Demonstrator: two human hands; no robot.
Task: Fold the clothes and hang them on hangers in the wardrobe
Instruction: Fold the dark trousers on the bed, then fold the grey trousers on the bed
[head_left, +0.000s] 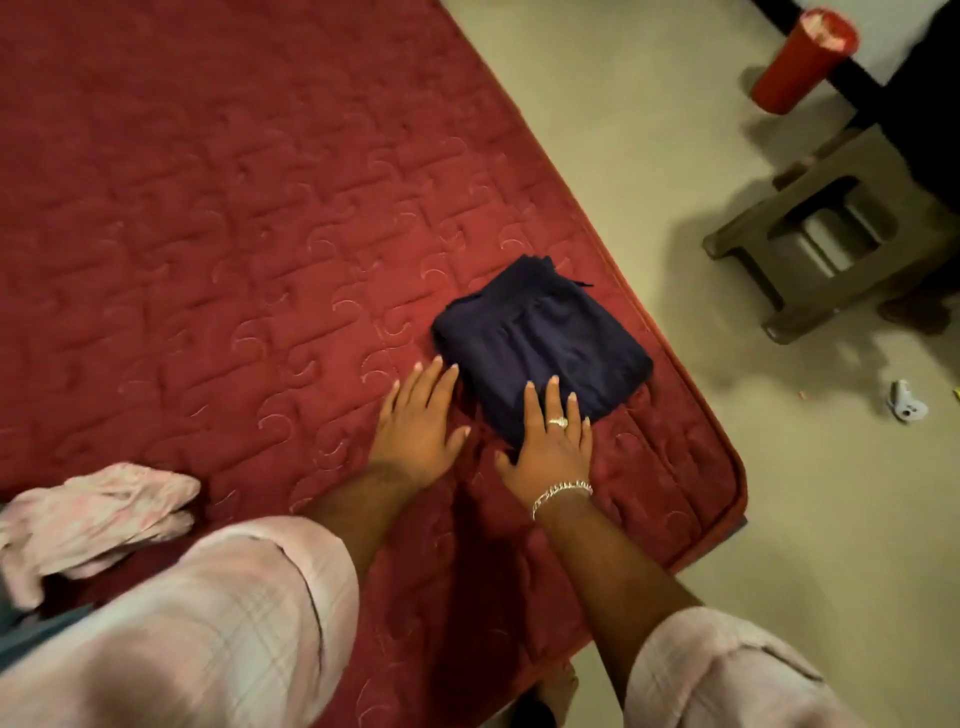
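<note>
One square-folded navy garment (545, 343), quilted mattress (208, 208).

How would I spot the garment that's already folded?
Start at the red quilted mattress and go to its corner nearest the brown plastic stool. The folded navy garment lies there, under the right hand. Unlike the crumpled pink garment, it is dark and squared.

The near corner of the folded garment (540, 343) was covered by the right hand (550, 441). The pink cloth (93, 519) was cut off by the left edge.
</note>
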